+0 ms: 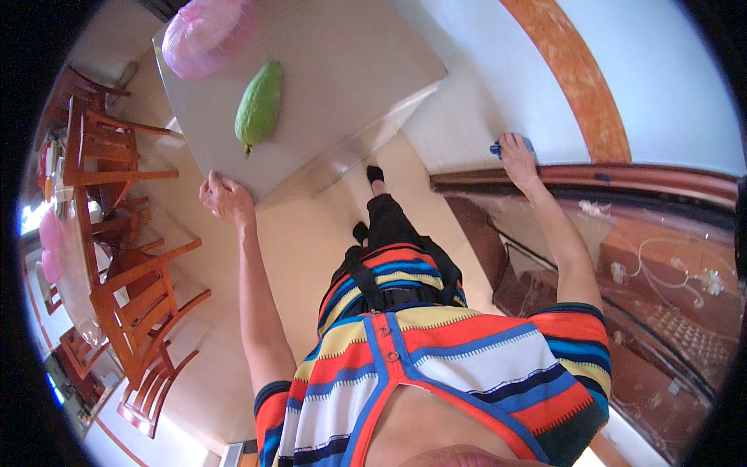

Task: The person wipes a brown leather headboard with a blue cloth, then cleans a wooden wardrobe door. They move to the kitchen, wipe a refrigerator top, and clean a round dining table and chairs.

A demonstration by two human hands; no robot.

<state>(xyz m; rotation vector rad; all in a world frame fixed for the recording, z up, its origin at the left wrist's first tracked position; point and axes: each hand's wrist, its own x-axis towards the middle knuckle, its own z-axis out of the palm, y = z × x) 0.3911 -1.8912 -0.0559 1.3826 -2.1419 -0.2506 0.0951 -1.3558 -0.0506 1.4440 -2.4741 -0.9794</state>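
My left hand grips the near corner of a flat grey top, fingers curled at its edge. On that top lies a green, papaya-like fruit, its stem end towards me. Behind it, at the far left corner, sits a translucent pink plastic item with a ribbed side. Out to the right, my right hand presses a bunched blue cloth against the white wall, just above a brown frame ledge. Part of the cloth is hidden under the fingers.
Wooden chairs stand around a dining table at left, with pink items on it. A patterned glass panel lies below the ledge. An orange-brown band runs along the wall. My feet are on the tan floor.
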